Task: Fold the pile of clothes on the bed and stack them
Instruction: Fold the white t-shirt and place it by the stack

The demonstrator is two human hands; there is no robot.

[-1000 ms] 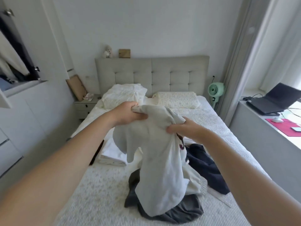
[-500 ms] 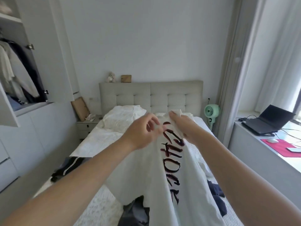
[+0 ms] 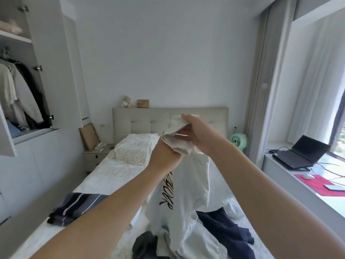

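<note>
Pile of clothes [image 3: 214, 232] on the bed [image 3: 112, 172] — mostly unfolded, by my judgement.
At left, one striped folded stack [image 3: 74, 208]; my left hand [image 3: 164, 157] and right hand [image 3: 197, 135] both grip a white T-shirt [image 3: 179, 199] with black lettering, hanging crumpled above the pile — navy and grey garments remain.

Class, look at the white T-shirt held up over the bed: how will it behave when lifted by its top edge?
Probably floppy: the T-shirt hangs in loose folds below the left hand and right hand. Likely light, since finger grips alone hold it up. It should not slip easily; the cloth bunches in the grip.
</note>
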